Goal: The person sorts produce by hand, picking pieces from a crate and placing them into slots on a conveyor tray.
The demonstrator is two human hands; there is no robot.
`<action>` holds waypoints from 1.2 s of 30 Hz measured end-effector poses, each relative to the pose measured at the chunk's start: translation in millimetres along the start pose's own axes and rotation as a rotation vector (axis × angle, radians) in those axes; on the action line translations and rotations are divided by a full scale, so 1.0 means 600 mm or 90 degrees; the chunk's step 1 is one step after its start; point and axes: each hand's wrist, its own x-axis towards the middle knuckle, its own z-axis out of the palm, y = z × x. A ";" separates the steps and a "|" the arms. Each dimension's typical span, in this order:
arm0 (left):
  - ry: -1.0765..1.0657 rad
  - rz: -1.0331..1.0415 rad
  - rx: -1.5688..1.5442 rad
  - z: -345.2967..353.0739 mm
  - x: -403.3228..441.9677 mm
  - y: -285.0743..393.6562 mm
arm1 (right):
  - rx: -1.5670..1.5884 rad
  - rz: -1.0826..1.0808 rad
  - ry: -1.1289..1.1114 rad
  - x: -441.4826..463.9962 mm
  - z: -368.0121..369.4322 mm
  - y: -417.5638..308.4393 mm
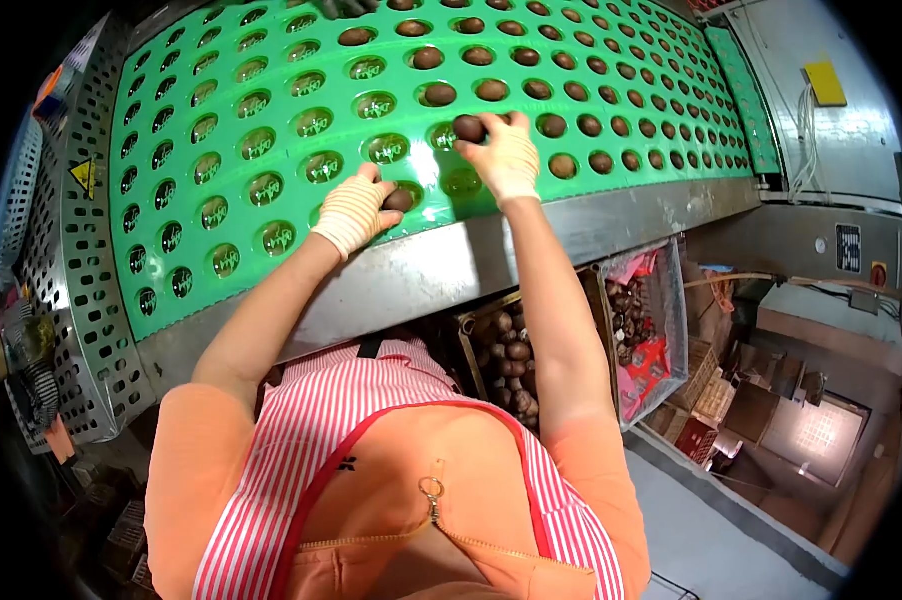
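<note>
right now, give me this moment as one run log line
left hand: fingers on brown ball | right hand: fingers hold second ball | green sheet: balls in rows, right side | grey crate: balls, red plastic

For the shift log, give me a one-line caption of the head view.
Two gloved hands, left and right, each hold a dark round item over a green tray of round cavities.

Steel cabinet (816, 110) upper right — grey floor (661, 500) and bright panel (816, 430) below

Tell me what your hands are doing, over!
Left hand at one brown ball; right hand pinching another ball, over green sheet. Nothing seen blocking.
</note>
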 end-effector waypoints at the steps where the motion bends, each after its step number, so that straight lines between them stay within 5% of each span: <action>1: 0.075 0.039 -0.072 0.012 0.003 -0.021 | -0.047 -0.011 -0.075 0.034 0.030 0.012; 2: 0.152 0.077 -0.142 0.026 0.001 -0.036 | -0.094 -0.022 -0.150 0.050 0.050 0.024; 5: 0.011 -0.144 -0.585 -0.020 0.003 -0.038 | -0.069 -0.070 -0.076 0.033 0.026 0.029; 6: 0.115 -0.207 -0.733 -0.006 0.009 -0.047 | -0.053 -0.090 -0.056 0.021 0.010 0.036; 8: 0.177 -0.114 -0.648 -0.021 0.029 -0.073 | -0.021 -0.251 -0.092 -0.015 -0.002 0.048; 11: 0.435 0.126 -0.336 0.028 0.107 -0.072 | -0.140 -0.317 -0.349 -0.040 0.002 0.061; 14: 0.180 0.198 0.079 0.008 0.099 -0.054 | -0.022 -0.196 -0.200 -0.039 -0.038 0.077; 16: 0.181 0.162 0.093 0.001 0.094 -0.047 | 0.056 -0.199 -0.122 -0.026 -0.044 0.113; 18: 0.193 0.141 0.121 -0.006 0.087 -0.029 | -0.134 -0.328 -0.061 -0.008 0.012 0.189; 19: 0.195 0.140 0.151 -0.007 0.079 -0.018 | -0.210 -0.253 -0.137 -0.016 0.019 0.192; 26: 0.193 0.196 0.169 0.050 0.084 0.042 | 0.182 0.027 0.315 -0.178 0.016 0.154; 33: 0.128 0.499 0.095 0.088 0.205 0.132 | 0.294 0.145 0.321 -0.452 0.056 0.111; 36: 0.149 0.354 0.136 0.109 0.247 0.134 | 0.276 0.271 0.364 -0.545 0.066 0.125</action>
